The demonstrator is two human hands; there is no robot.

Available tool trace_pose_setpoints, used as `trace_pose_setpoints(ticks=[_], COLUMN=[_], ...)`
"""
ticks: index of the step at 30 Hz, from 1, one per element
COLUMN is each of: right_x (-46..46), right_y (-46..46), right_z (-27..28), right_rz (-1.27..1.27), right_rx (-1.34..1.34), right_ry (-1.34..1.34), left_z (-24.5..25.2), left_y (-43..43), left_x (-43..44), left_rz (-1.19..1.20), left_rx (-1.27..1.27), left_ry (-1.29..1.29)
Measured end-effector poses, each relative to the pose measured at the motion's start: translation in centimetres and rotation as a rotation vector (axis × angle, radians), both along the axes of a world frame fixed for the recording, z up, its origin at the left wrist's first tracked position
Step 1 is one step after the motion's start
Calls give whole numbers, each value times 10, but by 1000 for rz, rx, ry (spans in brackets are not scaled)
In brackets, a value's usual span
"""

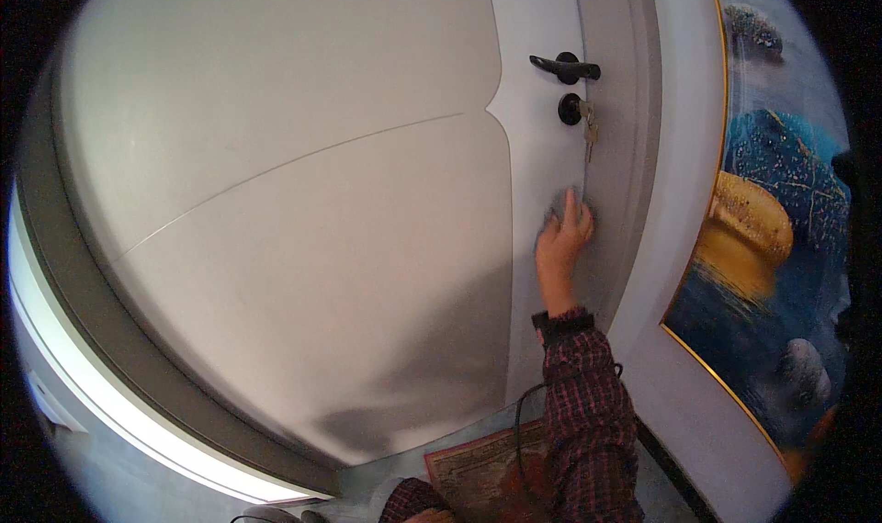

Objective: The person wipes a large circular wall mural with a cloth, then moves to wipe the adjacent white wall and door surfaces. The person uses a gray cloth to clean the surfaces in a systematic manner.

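Note:
My right hand (563,244), in a dark checked sleeve, reaches up to a pale door (331,234) near its right edge. One finger points upward. A grey patch lies around the fingers; I cannot tell whether it is shadow or a thin cloth. Above the hand, a black lever handle (566,68) is fixed to the door. Below that handle sits a round black lock (570,109) with a key in it, and further keys (590,134) hang down from it. At the bottom edge only a small part of my left hand (431,516) shows; its fingers are out of view.
The frame (620,144) runs along the door's right side. A gold-edged picture (765,213) hangs on the wall further right. A patterned mat (482,457) lies on the floor at the door's foot. A dark cord (520,426) hangs beside my right sleeve.

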State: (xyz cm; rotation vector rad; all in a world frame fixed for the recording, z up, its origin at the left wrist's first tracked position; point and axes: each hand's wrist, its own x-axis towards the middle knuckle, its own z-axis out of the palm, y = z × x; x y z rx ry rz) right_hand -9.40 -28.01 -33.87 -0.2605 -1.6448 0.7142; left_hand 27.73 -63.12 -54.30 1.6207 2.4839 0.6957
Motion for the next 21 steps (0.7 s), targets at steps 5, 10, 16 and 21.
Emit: trace_pose_setpoints(ticks=[5,10,16,21], right_x=[-7,-11,42,41], right_y=[6,14,-33,-48], right_z=[88,8,-202,-162], right_rz=[116,27,182,299], right_rx=[267,116,-113,-223], right_ry=[165,46,-311,-199], left_z=[9,16,13,15], left_y=[0,-1,0,-1], left_x=[-2,0,7,9], left_rz=[-29,-64,26,49], left_rx=[-22,-26,50,64], left_ry=[45,108,60,46])
